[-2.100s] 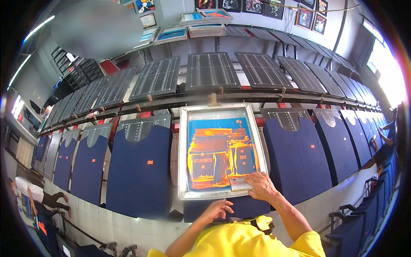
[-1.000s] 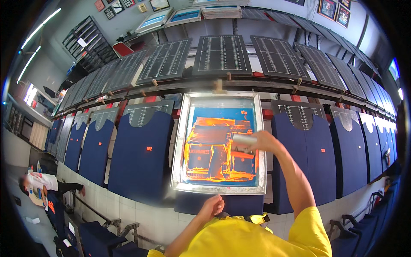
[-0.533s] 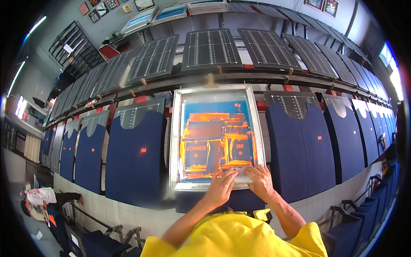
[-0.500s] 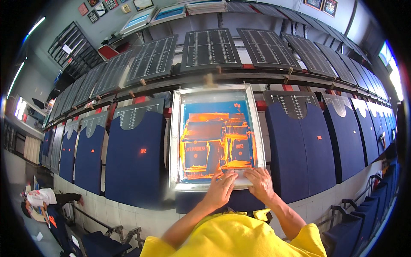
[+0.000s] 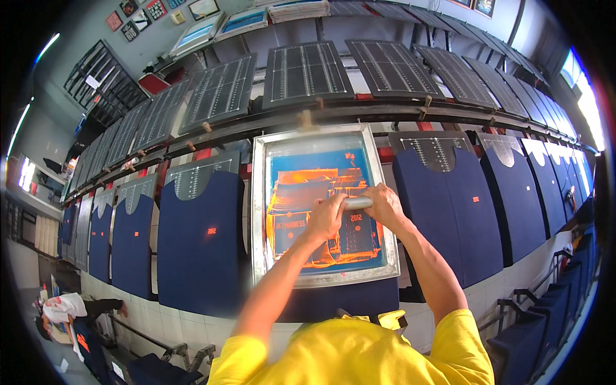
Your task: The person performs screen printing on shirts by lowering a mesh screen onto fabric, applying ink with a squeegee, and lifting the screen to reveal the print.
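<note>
Both hands grip a pale-handled squeegee (image 5: 359, 203) across the right half of a silk screen. My left hand (image 5: 326, 217) is closed round its left end and my right hand (image 5: 385, 204) round its right end. The screen's metal frame (image 5: 259, 212) surrounds a blue mesh smeared with orange ink (image 5: 298, 175). Stencilled lettering and small marks show through the mesh. Beneath the screen, a dark navy garment (image 5: 353, 300) sticks out at the near side. My hands hide the squeegee's blade.
Navy garment panels lie on boards on either side, one at the left (image 5: 200, 247) and one at the right (image 5: 446, 224), with small orange prints. A wooden rail (image 5: 256, 115) runs behind. Black marked boards (image 5: 307, 74) stand beyond it. At lower left, another person (image 5: 64, 308) is bent over.
Both hands and the squeegee have moved away from me, from the screen's near edge to about its middle. The orange ink on the near right part of the mesh looks thinner.
</note>
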